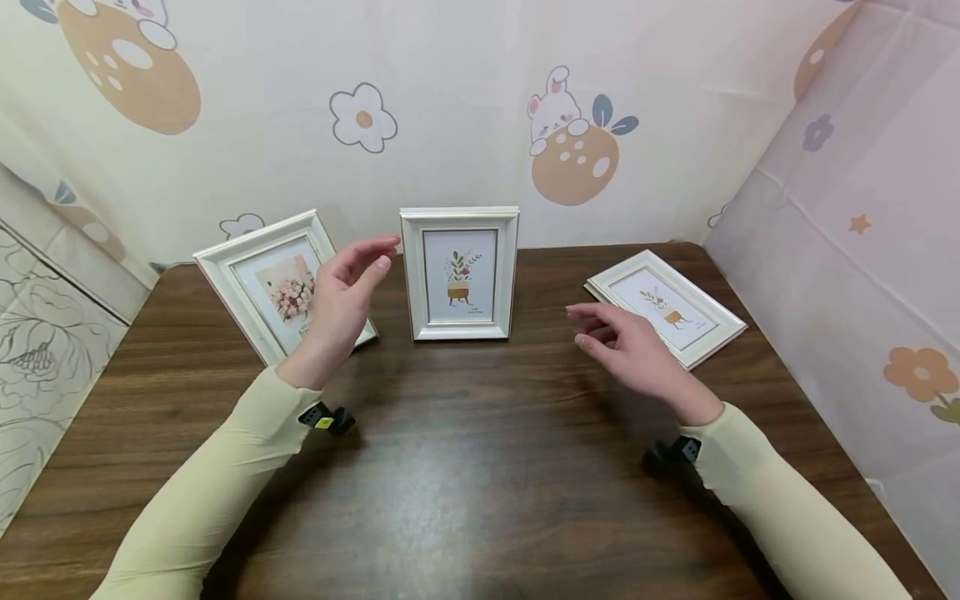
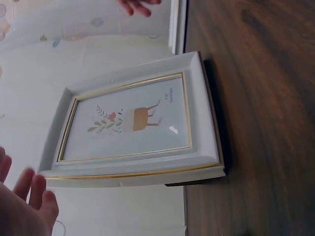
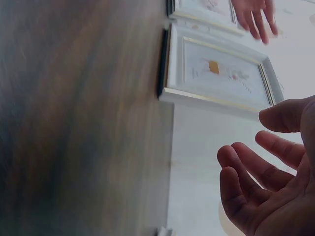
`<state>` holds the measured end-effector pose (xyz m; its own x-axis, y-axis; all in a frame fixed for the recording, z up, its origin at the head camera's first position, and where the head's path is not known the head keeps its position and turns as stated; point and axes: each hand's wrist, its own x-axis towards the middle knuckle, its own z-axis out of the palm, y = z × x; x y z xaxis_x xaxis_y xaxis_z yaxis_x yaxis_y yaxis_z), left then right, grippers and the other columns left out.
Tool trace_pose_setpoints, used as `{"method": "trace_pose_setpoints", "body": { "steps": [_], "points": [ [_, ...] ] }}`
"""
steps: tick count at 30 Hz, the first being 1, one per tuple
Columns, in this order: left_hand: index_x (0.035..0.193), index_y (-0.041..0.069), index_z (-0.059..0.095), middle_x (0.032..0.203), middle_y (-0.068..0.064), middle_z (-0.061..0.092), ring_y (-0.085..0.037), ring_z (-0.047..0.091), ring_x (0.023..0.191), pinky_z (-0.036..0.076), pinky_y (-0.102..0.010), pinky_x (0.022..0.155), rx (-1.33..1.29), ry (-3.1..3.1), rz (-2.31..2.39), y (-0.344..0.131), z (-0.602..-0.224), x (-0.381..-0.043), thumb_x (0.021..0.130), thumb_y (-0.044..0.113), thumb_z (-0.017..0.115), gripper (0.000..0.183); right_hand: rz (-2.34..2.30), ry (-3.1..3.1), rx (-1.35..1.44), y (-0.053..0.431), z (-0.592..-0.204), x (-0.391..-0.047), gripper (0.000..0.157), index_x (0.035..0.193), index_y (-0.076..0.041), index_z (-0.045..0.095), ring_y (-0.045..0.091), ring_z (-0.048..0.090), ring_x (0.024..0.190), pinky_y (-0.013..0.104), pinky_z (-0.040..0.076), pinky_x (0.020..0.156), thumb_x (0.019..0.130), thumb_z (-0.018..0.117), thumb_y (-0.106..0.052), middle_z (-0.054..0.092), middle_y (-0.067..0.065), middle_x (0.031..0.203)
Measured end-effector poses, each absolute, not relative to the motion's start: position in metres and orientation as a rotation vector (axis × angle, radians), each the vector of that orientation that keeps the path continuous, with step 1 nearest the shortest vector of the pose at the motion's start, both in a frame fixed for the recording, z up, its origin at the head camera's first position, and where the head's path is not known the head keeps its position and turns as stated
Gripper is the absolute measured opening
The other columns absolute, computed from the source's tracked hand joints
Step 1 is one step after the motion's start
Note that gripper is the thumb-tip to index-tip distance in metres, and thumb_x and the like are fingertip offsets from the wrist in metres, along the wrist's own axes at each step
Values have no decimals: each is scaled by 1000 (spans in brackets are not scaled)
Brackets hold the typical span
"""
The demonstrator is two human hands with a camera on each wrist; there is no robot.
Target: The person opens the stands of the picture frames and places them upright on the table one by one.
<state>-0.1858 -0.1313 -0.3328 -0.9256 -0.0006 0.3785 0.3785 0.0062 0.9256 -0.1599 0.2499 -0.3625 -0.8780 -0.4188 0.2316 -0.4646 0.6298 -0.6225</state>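
Note:
A white picture frame [image 1: 461, 329] with a potted-plant print stands upright at the back middle of the table. My left hand [image 1: 341, 304] hovers just left of it, fingers extended and holding nothing. Behind that hand, partly hidden by it, a second white picture frame [image 1: 243, 292] with a pink flower photo stands tilted. My right hand [image 1: 626, 346] is in the air to the right, fingers loosely bent with nothing in them. Beyond it a third white picture frame [image 1: 705, 308] with a plant print lies face up. In the left wrist view the middle frame [image 2: 204, 123] appears sideways, beyond the fingertips.
The dark wooden table [image 1: 465, 500] reaches back to a patterned curtain [image 1: 450, 50]. Another curtain [image 1: 847, 250] runs along the right edge. Small black cameras [image 1: 330, 418] are strapped at both wrists.

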Motion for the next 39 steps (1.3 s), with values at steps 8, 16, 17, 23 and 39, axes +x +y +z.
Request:
{"method": "trace_pose_setpoints", "body": {
  "steps": [8, 16, 17, 23, 39],
  "points": [
    [126, 2, 64, 127, -15, 65, -27, 61, 117, 49, -30, 98, -651, -2210, -2012, -132, -338, -163, 100, 9, 59, 27, 935, -2719, 679, 268, -352, -173, 28, 122, -7, 66, 17, 63, 88, 27, 50, 74, 94, 67, -7, 68, 7, 104],
    [123, 3, 66, 123, -13, 67, -32, 62, 114, 50, -33, 97, -775, -2375, -2031, -141, -349, -146, 99, 4, 60, 25, 848, -2648, 653, 287, -348, -183, 21, 114, -4, 69, 27, 61, 97, 38, 48, 77, 93, 68, -5, 68, 12, 111],
    [123, 3, 66, 123, -13, 67, -31, 62, 114, 50, -33, 97, -783, -2400, -2018, -141, -350, -145, 99, 5, 60, 25, 845, -2651, 639, 289, -347, -184, 21, 114, -5, 69, 27, 61, 97, 37, 48, 77, 93, 68, -5, 68, 12, 112],
    [120, 8, 69, 119, -4, 69, -25, 64, 111, 52, -30, 93, -822, -2568, -1939, -144, -355, -140, 99, 8, 61, 23, 832, -2708, 521, 305, -346, -196, 22, 117, -3, 68, 30, 61, 96, 44, 51, 79, 96, 65, -9, 67, 16, 110],
    [117, 16, 72, 116, 0, 71, -13, 61, 114, 44, -49, 102, -1007, -2749, -1542, -151, -369, -139, 99, 15, 63, 20, 1008, -2878, 81, 342, -349, -234, 43, 137, -4, 52, 41, 47, 123, 60, 38, 98, 104, 51, -32, 53, 22, 134]
  ]
}}
